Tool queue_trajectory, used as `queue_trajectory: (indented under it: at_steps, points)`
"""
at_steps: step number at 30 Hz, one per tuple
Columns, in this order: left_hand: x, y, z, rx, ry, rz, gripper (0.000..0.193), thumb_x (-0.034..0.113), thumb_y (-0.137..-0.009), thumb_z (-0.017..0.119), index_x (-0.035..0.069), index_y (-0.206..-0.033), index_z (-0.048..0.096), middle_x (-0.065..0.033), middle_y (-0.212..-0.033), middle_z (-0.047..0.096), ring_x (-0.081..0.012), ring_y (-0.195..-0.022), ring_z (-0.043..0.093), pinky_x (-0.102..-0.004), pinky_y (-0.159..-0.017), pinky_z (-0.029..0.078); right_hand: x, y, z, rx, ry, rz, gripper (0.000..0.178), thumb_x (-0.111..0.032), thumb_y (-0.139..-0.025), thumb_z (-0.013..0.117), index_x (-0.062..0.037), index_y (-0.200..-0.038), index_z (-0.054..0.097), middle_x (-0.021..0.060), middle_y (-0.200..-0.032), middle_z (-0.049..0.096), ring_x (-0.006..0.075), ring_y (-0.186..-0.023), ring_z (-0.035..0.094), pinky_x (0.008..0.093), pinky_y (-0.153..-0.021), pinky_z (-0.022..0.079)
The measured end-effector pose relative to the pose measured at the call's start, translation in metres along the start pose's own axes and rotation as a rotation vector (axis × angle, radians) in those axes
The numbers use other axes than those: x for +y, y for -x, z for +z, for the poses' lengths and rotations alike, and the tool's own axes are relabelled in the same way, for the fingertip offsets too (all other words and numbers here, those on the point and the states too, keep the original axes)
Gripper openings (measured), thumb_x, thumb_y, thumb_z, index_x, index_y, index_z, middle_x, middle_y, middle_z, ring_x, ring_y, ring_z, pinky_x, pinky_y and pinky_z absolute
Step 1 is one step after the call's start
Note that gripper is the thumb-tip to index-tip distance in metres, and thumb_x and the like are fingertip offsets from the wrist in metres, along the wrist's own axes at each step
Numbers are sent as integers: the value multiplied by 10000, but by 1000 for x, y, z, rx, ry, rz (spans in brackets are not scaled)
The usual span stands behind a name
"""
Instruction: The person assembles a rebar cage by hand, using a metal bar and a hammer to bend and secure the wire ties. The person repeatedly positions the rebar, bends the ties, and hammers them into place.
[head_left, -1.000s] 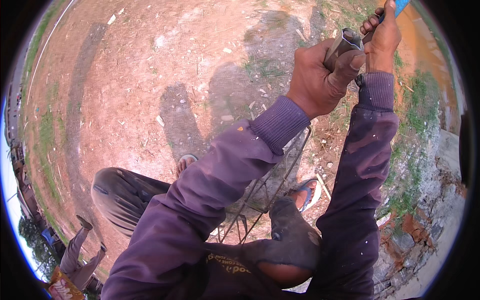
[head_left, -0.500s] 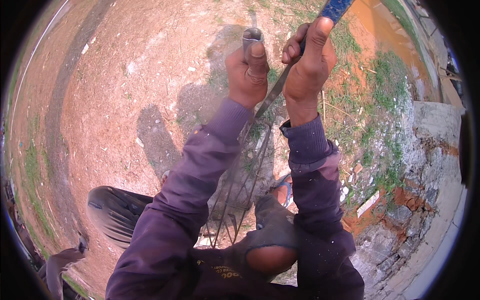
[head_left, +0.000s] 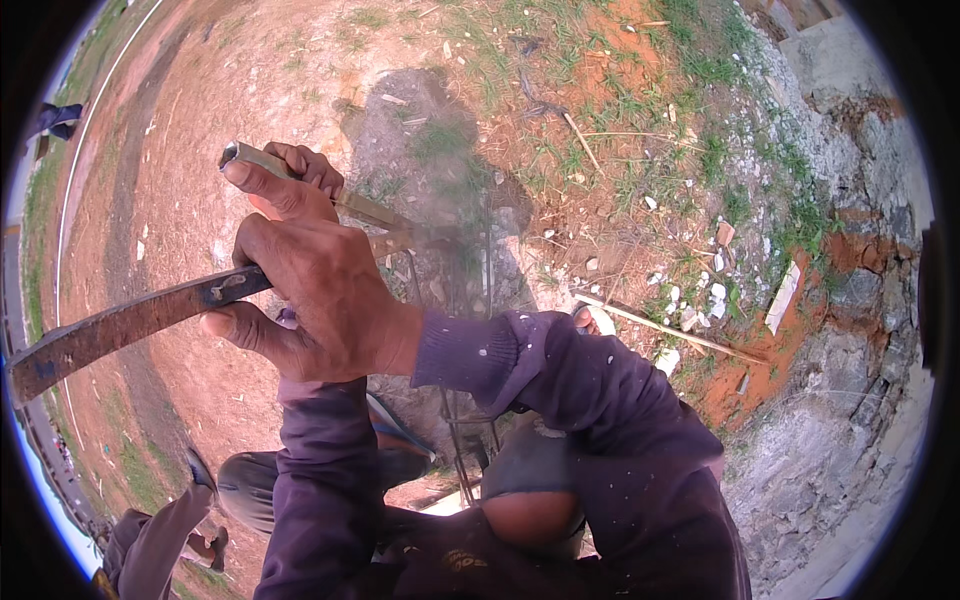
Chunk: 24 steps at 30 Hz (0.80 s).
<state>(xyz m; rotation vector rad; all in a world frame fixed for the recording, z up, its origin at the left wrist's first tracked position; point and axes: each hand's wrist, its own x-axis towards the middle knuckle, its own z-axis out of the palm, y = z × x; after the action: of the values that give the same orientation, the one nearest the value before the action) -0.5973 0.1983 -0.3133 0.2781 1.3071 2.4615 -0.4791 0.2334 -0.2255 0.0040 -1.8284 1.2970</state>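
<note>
My left hand is wrapped round a narrow hollow metal tube, whose open end shows past the thumb. Just below it, my right hand grips a long flat metal bar, rusty with traces of blue, one end of which sticks out to the left. The right forearm crosses over the left wrist and hides it. Past the hands, the far ends of tube and bar blur together above a lattice of thin metal rods between my legs. Whether they touch those rods I cannot tell.
A thin stick and white rubble lie to the right on dirt and grass. Beyond them runs a broken concrete edge. Another person's legs show at lower left, and part of someone else at far left.
Both hands have moved left and lower, and my right arm now crosses over the left. The tube has tipped from upright to slanting, and the bar has swung round to point left.
</note>
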Motion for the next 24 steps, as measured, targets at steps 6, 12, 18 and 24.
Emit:
queue_trajectory:
  at_steps: [6,12,18,24]
  points:
    - [-5,1,17,144,-246,163,749,858,-755,418,111,-718,395,-1,-573,357,-126,-413,341,-263,-375,259,-14,13,-14,-241,-345,191,492,-490,-840,584,-21,-754,463,160,-653,515,369,-650,565,464,-701,425]
    - [-6,0,4,209,-218,144,753,858,-760,416,107,-716,391,-11,-594,385,-132,-441,375,-276,-384,280,-17,28,-26,-452,-377,198,418,-428,-797,600,-31,-806,469,163,-682,492,365,-731,560,474,-694,407]
    - [18,-9,14,-608,313,-186,621,679,-876,503,60,-906,536,-74,-739,525,-143,-661,524,-303,-575,442,10,-16,-11,-164,-111,-101,480,-481,-866,572,-24,-754,480,168,-701,540,342,-699,599,455,-670,447]
    - [-9,11,34,118,-333,158,766,868,-782,354,105,-738,400,-1,-586,367,-100,-485,375,-259,-430,328,49,-115,-47,47,-14,-274,379,-372,-974,533,-23,-828,550,54,-595,504,161,-526,515,306,-503,418]
